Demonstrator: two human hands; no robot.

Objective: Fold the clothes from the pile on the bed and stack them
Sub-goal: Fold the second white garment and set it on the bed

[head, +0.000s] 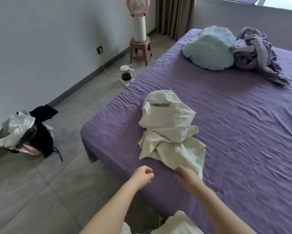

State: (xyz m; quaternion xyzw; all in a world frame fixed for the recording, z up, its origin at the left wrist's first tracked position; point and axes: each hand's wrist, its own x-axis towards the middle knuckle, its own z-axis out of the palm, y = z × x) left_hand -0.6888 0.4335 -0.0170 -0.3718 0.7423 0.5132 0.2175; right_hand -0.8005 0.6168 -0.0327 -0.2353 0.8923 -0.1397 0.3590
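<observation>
A crumpled cream-white garment (168, 129) lies in a heap near the front left corner of the purple bed (243, 132). Just below its near edge my right hand (186, 177) hovers with fingers straight, close to the fabric's hem but holding nothing. My left hand (142, 174) floats over the bed's edge to the left, fingers loosely curled and empty. A mixed pile of white, grey, black and pink clothes (25, 132) sits on the floor at the left, off the bed.
A pale blue pillow (211, 49) and a bunched lilac blanket (255, 53) lie at the head of the bed. On the floor stand a kettle (127, 76) with a cord and a pink stool (140, 50) bearing a fan.
</observation>
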